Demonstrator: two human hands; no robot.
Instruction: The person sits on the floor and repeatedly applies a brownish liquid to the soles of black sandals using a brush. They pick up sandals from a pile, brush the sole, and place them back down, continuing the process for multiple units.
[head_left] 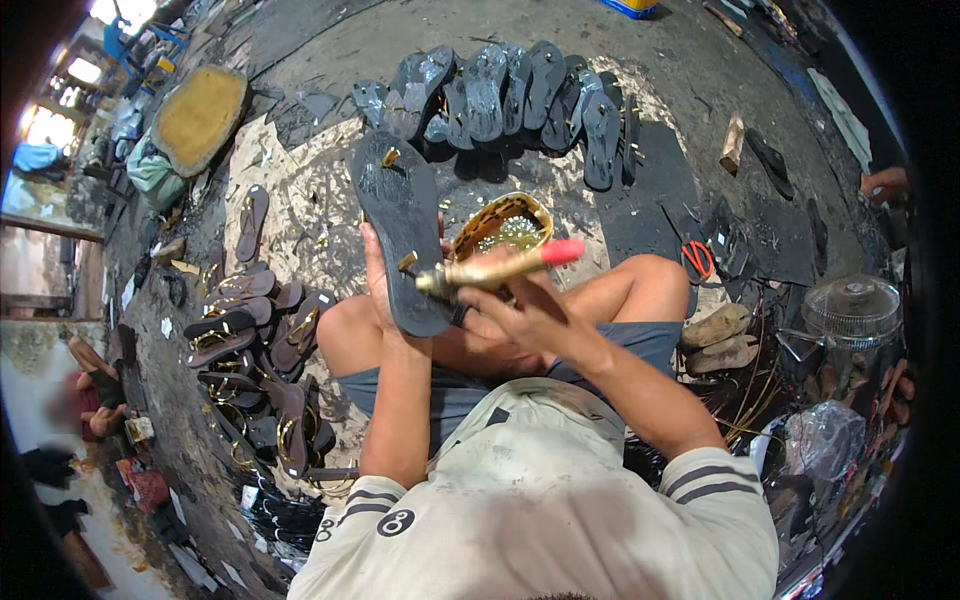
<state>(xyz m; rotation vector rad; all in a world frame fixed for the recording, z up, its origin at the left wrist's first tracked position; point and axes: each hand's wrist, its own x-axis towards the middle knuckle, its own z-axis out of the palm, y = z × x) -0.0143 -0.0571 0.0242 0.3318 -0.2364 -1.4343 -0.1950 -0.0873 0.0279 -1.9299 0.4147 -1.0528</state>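
Observation:
A black sandal sole is held up in my left hand, whose fingers wrap its left edge. Short gold strap pieces stick out of the sole near its top and lower down. My right hand is closed on a wooden-handled tool with a red end, possibly a brush. The tool's other end is at the lower part of the sole; whether it touches is unclear. Just beyond my right hand stands an open container with a patterned inner wall and glittering yellowish contents.
A row of black soles stands at the far side. Finished-looking sandals are piled at left, near a round wooden block. At right are orange-handled scissors, a wire-caged fan and another person's hand.

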